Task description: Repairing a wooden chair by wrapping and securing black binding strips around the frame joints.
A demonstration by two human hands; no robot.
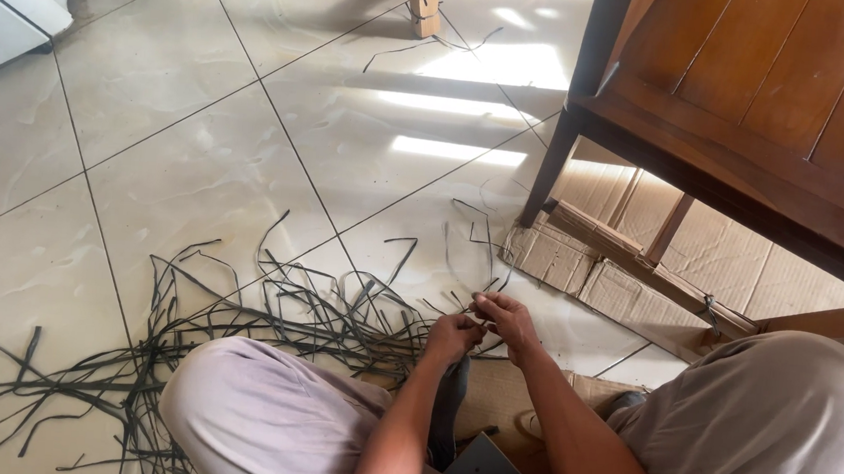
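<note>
Both hands meet over the tiled floor (200, 129), between the knees: left hand (452, 335) and right hand (506, 319) with fingers pinched together on one dark strip (481, 310). Loose dark strips (234, 328) sprawl leftward across the tiles. Flattened cardboard (629, 283) lies under the wooden table (754, 103), at right.

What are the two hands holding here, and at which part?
Both the left hand and the right hand pinch thin dark strips between the fingertips, near the strips' ends; the rest trails out over the tiled floor.
</note>
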